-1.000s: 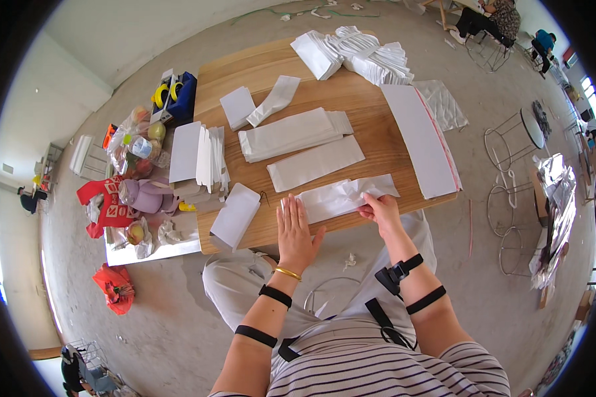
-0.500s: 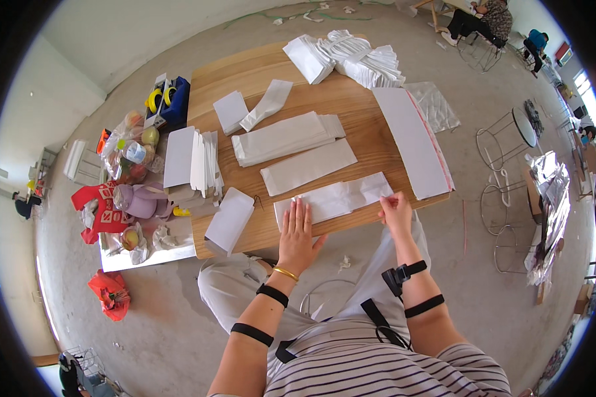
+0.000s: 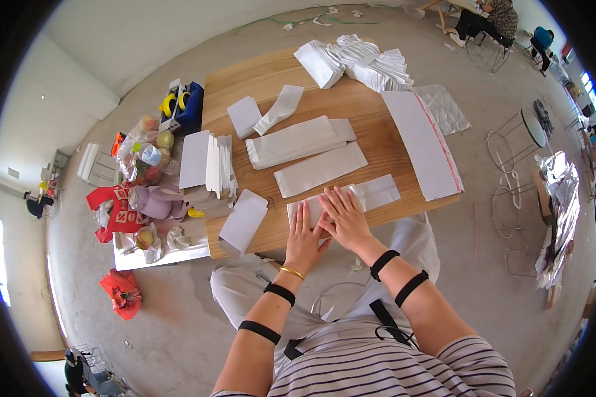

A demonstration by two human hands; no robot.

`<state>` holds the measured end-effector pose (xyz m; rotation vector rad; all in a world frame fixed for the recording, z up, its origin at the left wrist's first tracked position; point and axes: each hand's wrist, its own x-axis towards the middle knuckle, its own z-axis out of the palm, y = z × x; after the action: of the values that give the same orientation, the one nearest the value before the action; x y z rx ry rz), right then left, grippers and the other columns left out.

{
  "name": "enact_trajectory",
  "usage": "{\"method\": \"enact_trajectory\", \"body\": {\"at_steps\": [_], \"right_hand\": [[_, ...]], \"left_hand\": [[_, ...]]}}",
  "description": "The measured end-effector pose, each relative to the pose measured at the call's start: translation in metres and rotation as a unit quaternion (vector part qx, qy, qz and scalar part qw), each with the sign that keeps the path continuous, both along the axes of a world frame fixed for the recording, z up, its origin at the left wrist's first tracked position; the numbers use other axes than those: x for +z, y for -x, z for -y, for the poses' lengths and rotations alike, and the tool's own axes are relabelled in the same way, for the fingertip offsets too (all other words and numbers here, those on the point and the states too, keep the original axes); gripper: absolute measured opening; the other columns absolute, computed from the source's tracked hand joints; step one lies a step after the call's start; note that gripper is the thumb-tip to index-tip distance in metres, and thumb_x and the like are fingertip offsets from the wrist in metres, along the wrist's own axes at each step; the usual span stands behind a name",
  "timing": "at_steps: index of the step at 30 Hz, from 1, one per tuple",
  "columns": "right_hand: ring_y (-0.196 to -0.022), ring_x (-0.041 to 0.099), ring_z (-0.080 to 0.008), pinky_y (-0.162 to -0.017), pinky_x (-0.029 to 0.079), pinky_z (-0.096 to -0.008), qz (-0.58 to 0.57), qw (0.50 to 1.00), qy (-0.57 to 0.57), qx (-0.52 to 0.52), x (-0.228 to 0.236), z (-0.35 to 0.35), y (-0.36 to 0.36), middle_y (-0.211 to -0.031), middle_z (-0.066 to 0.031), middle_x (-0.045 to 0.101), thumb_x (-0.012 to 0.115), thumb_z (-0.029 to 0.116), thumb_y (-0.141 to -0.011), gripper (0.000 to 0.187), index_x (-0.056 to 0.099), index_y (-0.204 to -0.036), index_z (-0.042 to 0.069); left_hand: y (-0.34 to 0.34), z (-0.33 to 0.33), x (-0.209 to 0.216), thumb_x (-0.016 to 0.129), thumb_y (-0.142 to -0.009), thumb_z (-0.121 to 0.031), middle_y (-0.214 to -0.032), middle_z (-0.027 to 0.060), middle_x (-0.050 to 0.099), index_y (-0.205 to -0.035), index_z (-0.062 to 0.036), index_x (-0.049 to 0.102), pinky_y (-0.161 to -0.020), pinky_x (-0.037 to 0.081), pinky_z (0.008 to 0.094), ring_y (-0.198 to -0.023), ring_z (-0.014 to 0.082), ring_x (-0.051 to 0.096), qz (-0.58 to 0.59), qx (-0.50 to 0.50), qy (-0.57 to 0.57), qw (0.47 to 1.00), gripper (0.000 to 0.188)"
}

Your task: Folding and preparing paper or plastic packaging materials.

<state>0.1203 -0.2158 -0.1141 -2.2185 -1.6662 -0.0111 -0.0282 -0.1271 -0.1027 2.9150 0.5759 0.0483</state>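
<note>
Both hands at the near edge of the wooden counter (image 3: pixel 391 116). Left hand (image 3: pixel 303 243) laid palm down, fingers out straight, on the left part of a long white paper strip (image 3: pixel 379 192). Right hand (image 3: pixel 346 221) likewise flat, fingers extended and slightly spread, over the strip's middle; nothing gripped by either. Hands side by side; cannot tell whether they touch. Strip lies lengthwise along the near edge, right end uncovered.

Just beyond it: 1 flat white strip (image 3: pixel 320 170), then a stack of strips (image 3: pixel 297 144). Left of the left hand, a white folded sheet (image 3: pixel 245 218), tilted. At the right side, a long white panel (image 3: pixel 420 145) with a red-lined edge. Far side: white bundle (image 3: pixel 377 66).
</note>
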Motion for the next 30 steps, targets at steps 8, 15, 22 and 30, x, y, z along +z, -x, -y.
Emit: {"method": "enact_trajectory", "body": {"at_steps": [8, 15, 22, 30], "right_hand": [[-0.146, 0.027, -0.0305, -0.120, 0.018, -0.0499, 0.028, 1.000, 0.005, 0.001, -0.002, 0.001, 0.002, -0.158, -0.0115, 0.031, 0.050, 0.057, -0.093, 0.074, 0.035, -0.151, 0.013], [-0.147, 0.025, -0.0311, -0.120, 0.017, -0.0501, 0.022, 1.000, 0.012, 0.001, -0.001, 0.000, 0.004, -0.158, -0.0129, 0.031, 0.050, 0.057, -0.093, 0.075, 0.034, -0.152, 0.012], [-0.149, 0.021, -0.0313, -0.120, 0.016, -0.0505, -0.005, 0.999, -0.017, 0.046, 0.004, -0.006, 0.019, -0.159, -0.0153, 0.027, 0.055, 0.053, -0.092, 0.076, 0.035, -0.152, 0.011], [-0.147, 0.025, -0.0328, -0.119, 0.018, -0.0515, -0.055, 0.997, -0.041, -0.043, 0.033, 0.010, 0.003, -0.158, -0.0152, 0.030, 0.059, 0.040, -0.093, 0.069, 0.037, -0.149, 0.007]], "left_hand": [[0.017, -0.003, 0.005, 0.067, -0.084, -0.043, -0.158, 0.0285, 0.016, -0.152, 0.0058, 0.018, -0.122, 0.014, 0.0470, -0.149, 0.0392, 0.014, -0.002, 0.082, 0.018, 0.996, 0.097], [0.026, -0.004, 0.008, 0.071, -0.085, -0.026, -0.158, 0.0298, 0.015, -0.152, 0.0072, 0.010, -0.121, 0.016, 0.0484, -0.149, 0.0415, 0.015, 0.176, 0.134, 0.163, 0.962, 0.097], [0.018, -0.006, 0.020, 0.063, -0.096, -0.028, -0.161, 0.0275, 0.008, -0.155, 0.0022, 0.003, -0.120, 0.016, 0.0464, -0.150, 0.0409, 0.010, 0.285, 0.133, 0.308, 0.898, 0.090], [-0.019, 0.022, 0.030, 0.056, -0.099, -0.031, -0.161, 0.0253, 0.010, -0.155, 0.0021, 0.007, -0.120, 0.016, 0.0448, -0.150, 0.0394, 0.012, 0.271, 0.110, 0.299, 0.908, 0.081]]}}
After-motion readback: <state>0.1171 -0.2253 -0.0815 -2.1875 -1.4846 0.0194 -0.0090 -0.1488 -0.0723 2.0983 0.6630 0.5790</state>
